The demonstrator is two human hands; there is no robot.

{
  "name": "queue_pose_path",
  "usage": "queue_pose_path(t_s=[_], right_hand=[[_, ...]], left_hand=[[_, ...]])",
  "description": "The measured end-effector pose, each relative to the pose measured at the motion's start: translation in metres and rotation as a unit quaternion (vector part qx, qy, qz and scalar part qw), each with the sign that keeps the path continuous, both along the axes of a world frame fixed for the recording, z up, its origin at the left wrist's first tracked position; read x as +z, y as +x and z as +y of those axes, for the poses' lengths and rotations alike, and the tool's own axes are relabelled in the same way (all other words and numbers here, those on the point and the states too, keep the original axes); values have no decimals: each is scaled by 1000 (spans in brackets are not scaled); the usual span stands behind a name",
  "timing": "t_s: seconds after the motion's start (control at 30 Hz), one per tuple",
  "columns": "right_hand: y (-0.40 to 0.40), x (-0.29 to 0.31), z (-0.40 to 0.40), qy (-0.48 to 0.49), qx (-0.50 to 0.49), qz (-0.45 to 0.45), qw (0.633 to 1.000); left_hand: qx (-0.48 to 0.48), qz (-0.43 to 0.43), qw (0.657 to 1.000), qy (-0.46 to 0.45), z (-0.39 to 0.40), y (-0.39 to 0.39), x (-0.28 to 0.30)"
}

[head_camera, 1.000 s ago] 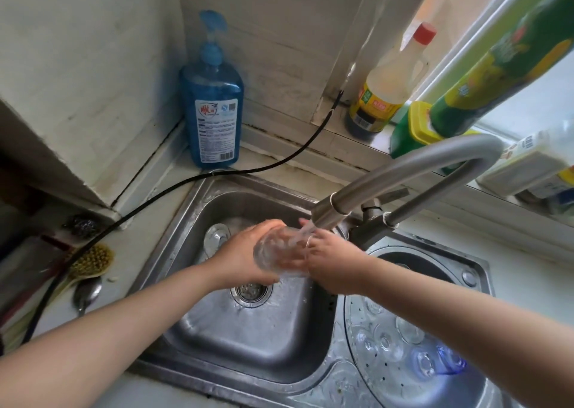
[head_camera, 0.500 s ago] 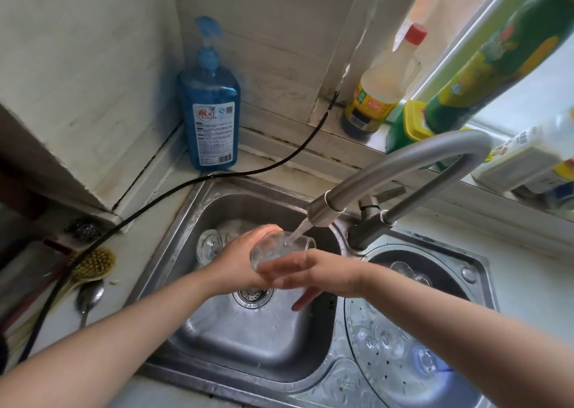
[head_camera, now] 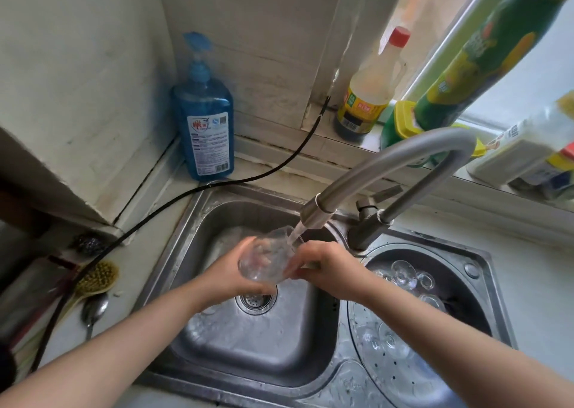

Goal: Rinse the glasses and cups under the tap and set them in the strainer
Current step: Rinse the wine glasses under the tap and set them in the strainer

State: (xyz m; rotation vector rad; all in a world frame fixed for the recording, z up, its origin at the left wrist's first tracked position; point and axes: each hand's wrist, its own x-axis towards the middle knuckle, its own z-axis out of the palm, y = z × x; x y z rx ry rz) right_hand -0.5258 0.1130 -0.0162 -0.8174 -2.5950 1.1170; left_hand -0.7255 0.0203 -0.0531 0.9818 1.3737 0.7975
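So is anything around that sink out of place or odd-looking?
One thing: a black cable runs from the window ledge across the wet counter, right along the sink's back corner, close to running water. A spoon and brush lie loose on the counter, left of the sink.

Clear drinking glass (head_camera: 269, 260) tilted, mouth under running grey tap spout (head_camera: 316, 213), above left basin. Rinsed clear glasses (head_camera: 403, 274) lie in perforated steel strainer (head_camera: 403, 379), right basin.
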Motion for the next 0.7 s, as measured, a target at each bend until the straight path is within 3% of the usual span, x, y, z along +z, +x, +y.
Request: queue_pose_path(t_s=[0.13, 0.17, 0.3, 0.4, 0.5, 0.53, 0.63, 0.7], right_hand=[[-17, 5, -21, -227, -129, 106, 960], [-24, 3, -25, -234, -162, 135, 949], [-65, -6, -45, -114, -336, 153, 922], [-82, -18, -38, -199, -440, 155, 862], [-76, -27, -25, -314, -472, 76, 820], [-74, -28, -29, -293, -467, 59, 832], [-72, -34, -50, -80, -398, 63, 912], [-68, -37, -48, -41, -359, 67, 930]], left_hand=[[35, -102, 993, -47, -2, 7, 1], [58, -143, 985, -82, -1, 11, 2], [163, -318, 918, -174, 9, 31, 1], [229, -359, 881, -208, 15, 50, 3], [292, -372, 847, -242, 14, 61, 3], [300, -389, 834, -251, 15, 64, -1], [331, -419, 800, -273, 14, 70, 0], [337, -424, 796, -269, 16, 71, 1]])
